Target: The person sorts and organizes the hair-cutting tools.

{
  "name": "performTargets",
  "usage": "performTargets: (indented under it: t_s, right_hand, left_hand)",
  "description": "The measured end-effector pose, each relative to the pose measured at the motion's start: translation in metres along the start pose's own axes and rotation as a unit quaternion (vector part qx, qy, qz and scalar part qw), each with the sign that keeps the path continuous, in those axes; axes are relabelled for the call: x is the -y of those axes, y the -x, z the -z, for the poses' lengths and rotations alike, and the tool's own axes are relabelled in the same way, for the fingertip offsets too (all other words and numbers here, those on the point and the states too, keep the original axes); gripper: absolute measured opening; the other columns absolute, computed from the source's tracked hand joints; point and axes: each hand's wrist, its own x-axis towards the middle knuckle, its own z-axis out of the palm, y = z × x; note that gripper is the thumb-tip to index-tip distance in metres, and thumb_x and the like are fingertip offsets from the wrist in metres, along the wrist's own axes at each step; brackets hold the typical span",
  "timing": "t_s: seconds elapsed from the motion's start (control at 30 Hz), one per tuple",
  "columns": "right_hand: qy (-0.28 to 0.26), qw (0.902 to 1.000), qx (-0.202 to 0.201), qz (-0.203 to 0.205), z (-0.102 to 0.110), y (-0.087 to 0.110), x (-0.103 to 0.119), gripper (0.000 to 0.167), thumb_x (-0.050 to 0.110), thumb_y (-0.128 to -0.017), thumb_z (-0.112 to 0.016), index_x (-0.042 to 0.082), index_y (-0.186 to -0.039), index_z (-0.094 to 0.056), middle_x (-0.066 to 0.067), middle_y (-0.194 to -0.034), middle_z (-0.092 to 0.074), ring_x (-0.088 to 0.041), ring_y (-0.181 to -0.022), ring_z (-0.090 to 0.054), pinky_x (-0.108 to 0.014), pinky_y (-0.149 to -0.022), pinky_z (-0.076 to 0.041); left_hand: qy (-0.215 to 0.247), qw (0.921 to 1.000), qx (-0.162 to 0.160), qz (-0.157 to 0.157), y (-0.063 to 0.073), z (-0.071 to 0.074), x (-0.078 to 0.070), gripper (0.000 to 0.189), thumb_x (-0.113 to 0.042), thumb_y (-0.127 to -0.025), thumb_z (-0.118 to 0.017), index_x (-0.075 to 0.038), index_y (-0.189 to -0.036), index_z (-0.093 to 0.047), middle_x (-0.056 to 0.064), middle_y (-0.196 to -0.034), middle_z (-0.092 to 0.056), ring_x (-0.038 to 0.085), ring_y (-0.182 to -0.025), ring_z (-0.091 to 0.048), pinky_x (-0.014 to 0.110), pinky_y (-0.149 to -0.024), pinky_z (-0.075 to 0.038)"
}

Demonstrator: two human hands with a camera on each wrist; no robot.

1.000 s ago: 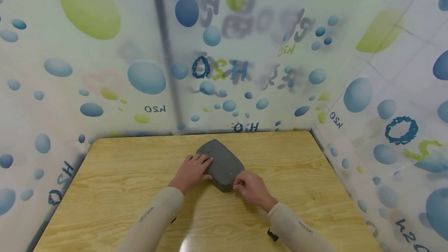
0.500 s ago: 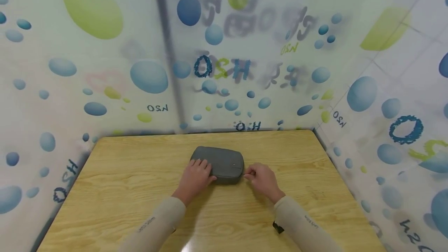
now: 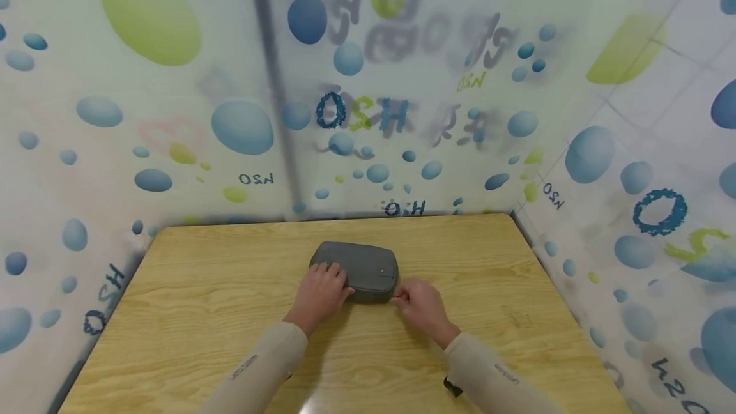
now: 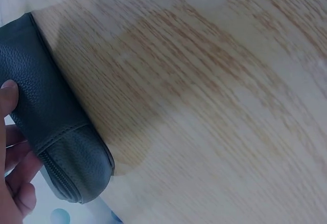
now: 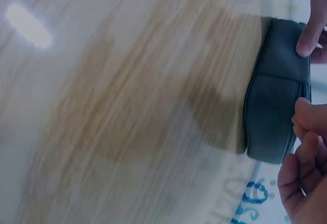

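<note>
A dark grey zippered pouch point(image 3: 368, 266) with a pebbled, leather-like surface lies flat on the wooden table, its long side facing me. My left hand point(image 3: 320, 292) grips its left part, fingers over the top and thumb against the near side. In the left wrist view a zipper point(image 4: 59, 175) runs along the edge of the pouch's rounded end. At the right near corner, my right hand point(image 3: 422, 305) has thumb and forefinger pinched together on the zipper pull; the fingertips mostly hide the pull. The right wrist view shows these fingers point(image 5: 305, 112) close against the pouch's zippered edge.
The pale wood-grain table point(image 3: 218, 286) extends around the pouch on all sides. Behind it stands a wall point(image 3: 190, 82) patterned with blue and green dots and lettering, and another patterned wall point(image 3: 632, 273) rises along the right edge.
The pouch has turned from a diagonal position to lie nearly crosswise. My right hand moved slightly away to the right, then came back toward the pouch's near corner. My left hand kept its hold.
</note>
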Motion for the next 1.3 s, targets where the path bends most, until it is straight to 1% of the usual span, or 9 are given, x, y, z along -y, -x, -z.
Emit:
performTargets:
  t_s: [0.13, 0.27, 0.43, 0.63, 0.8, 0.93, 1.1, 1.2, 1.3]
  right_hand:
    - [0.004, 0.9996, 0.003, 0.027, -0.004, -0.001, 0.01, 0.015, 0.022, -0.081, -0.078, 0.023, -0.073, -0.066, 0.013, -0.069, -0.055, 0.001, -0.061, -0.044, -0.018, -0.057, -0.038]
    - [0.009, 0.9994, 0.008, 0.032, -0.006, -0.003, 0.019, 0.014, 0.024, -0.082, -0.078, 0.022, -0.074, -0.066, 0.013, -0.068, -0.054, 0.0, -0.061, -0.044, -0.018, -0.057, -0.038]
    - [0.003, 0.9994, 0.015, 0.032, -0.008, -0.006, 0.022, 0.014, 0.024, -0.082, -0.077, 0.021, -0.075, -0.066, 0.011, -0.069, -0.055, 0.0, -0.061, -0.044, -0.019, -0.057, -0.038]
    - [-0.006, 0.9993, 0.018, 0.032, -0.01, -0.008, 0.023, 0.013, 0.023, -0.082, -0.077, 0.021, -0.075, -0.067, 0.011, -0.068, -0.054, 0.0, -0.06, -0.044, -0.018, -0.056, -0.038]
    - [-0.005, 0.9987, 0.017, 0.047, -0.01, -0.009, 0.023, 0.012, 0.022, -0.082, -0.078, 0.02, -0.076, -0.067, 0.01, -0.069, -0.055, 0.0, -0.061, -0.045, -0.018, -0.056, -0.038]
    - [-0.005, 0.9981, 0.018, 0.058, -0.009, -0.01, 0.023, 0.012, 0.022, -0.082, -0.078, 0.02, -0.077, -0.067, 0.009, -0.071, -0.057, -0.001, -0.061, -0.047, -0.019, -0.056, -0.039]
    - [-0.015, 0.998, 0.041, 0.046, -0.006, -0.011, 0.019, 0.011, 0.023, -0.084, -0.076, 0.021, -0.079, -0.067, 0.01, -0.073, -0.057, -0.001, -0.063, -0.047, -0.019, -0.058, -0.04]
    - [-0.021, 0.9975, 0.051, 0.044, -0.005, -0.011, 0.015, 0.011, 0.023, -0.085, -0.076, 0.022, -0.08, -0.066, 0.011, -0.074, -0.057, -0.001, -0.064, -0.047, -0.02, -0.059, -0.041]
    - [-0.019, 0.9971, 0.056, 0.048, -0.004, -0.01, 0.011, 0.01, 0.024, -0.085, -0.075, 0.023, -0.081, -0.067, 0.011, -0.074, -0.058, 0.0, -0.064, -0.048, -0.019, -0.059, -0.042]
  left_hand:
    - [-0.009, 1.0, -0.002, 0.001, 0.0, -0.002, 0.001, 0.042, -0.052, -0.09, -0.062, -0.011, -0.094, -0.07, 0.004, -0.09, -0.063, 0.023, -0.086, -0.064, 0.04, -0.082, -0.053]
    - [-0.008, 1.0, 0.0, 0.0, 0.0, -0.002, 0.002, 0.042, -0.052, -0.09, -0.062, -0.011, -0.095, -0.07, 0.004, -0.092, -0.063, 0.023, -0.088, -0.063, 0.039, -0.084, -0.053]
    - [0.002, 0.9999, 0.011, 0.002, 0.0, -0.001, 0.004, 0.042, -0.052, -0.09, -0.062, -0.011, -0.094, -0.07, 0.004, -0.091, -0.063, 0.022, -0.087, -0.063, 0.039, -0.082, -0.053]
    - [0.003, 0.9999, 0.01, -0.002, -0.001, 0.0, 0.005, 0.042, -0.052, -0.09, -0.063, -0.011, -0.093, -0.071, 0.003, -0.086, -0.062, 0.021, -0.083, -0.062, 0.037, -0.08, -0.053]
    - [0.003, 1.0, 0.004, -0.002, 0.0, 0.0, 0.006, 0.041, -0.052, -0.089, -0.063, -0.011, -0.091, -0.071, 0.002, -0.083, -0.06, 0.02, -0.081, -0.061, 0.037, -0.078, -0.053]
    - [0.002, 1.0, 0.005, 0.002, 0.0, 0.0, 0.006, 0.041, -0.052, -0.089, -0.063, -0.012, -0.092, -0.071, 0.002, -0.084, -0.061, 0.02, -0.081, -0.061, 0.037, -0.078, -0.053]
    - [0.006, 0.9999, 0.011, 0.006, -0.001, 0.001, 0.003, 0.041, -0.052, -0.089, -0.063, -0.012, -0.095, -0.071, 0.002, -0.089, -0.063, 0.021, -0.085, -0.063, 0.038, -0.079, -0.054]
    - [0.012, 0.9998, 0.009, 0.012, -0.001, 0.002, 0.0, 0.043, -0.052, -0.088, -0.064, -0.011, -0.098, -0.072, 0.004, -0.094, -0.066, 0.024, -0.09, -0.065, 0.04, -0.081, -0.055]
    - [0.008, 0.9998, 0.009, 0.018, 0.001, 0.003, -0.002, 0.045, -0.052, -0.089, -0.064, -0.01, -0.103, -0.072, 0.005, -0.099, -0.067, 0.025, -0.096, -0.066, 0.041, -0.083, -0.055]
